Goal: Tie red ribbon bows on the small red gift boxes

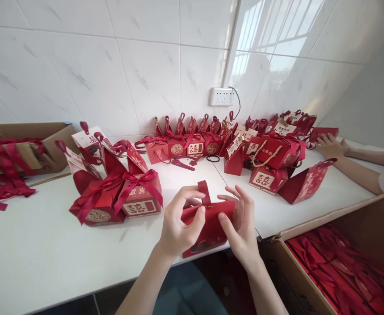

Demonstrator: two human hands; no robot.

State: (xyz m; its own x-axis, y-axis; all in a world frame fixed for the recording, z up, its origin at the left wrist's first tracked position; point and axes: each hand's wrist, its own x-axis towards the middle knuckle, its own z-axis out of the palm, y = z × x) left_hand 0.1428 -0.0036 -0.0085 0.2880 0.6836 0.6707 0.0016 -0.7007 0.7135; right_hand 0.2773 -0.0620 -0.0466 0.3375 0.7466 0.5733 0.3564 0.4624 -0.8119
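Between my hands, at the table's front edge, a red gift box [209, 225] stands with a dark window low on its near side. A red ribbon loop [204, 192] rises from its top edge. My left hand [185, 218] grips the box's upper left, thumb on the near face and fingers behind, beside the loop. My right hand [239, 218] holds the upper right side, its thumb against the near face and its fingers raised behind the edge. Left of them, finished-looking boxes with ribbon bows [141, 194] stand on the white table [47, 258].
Many red gift boxes [195, 144] line the wall, with more stacked at right [270, 153]. Cardboard cartons stand at left [60, 144] and lower right [305, 280], holding ribbons and red packs. Another person's hand [331, 144] rests at far right. A black ring [213, 159] lies behind.
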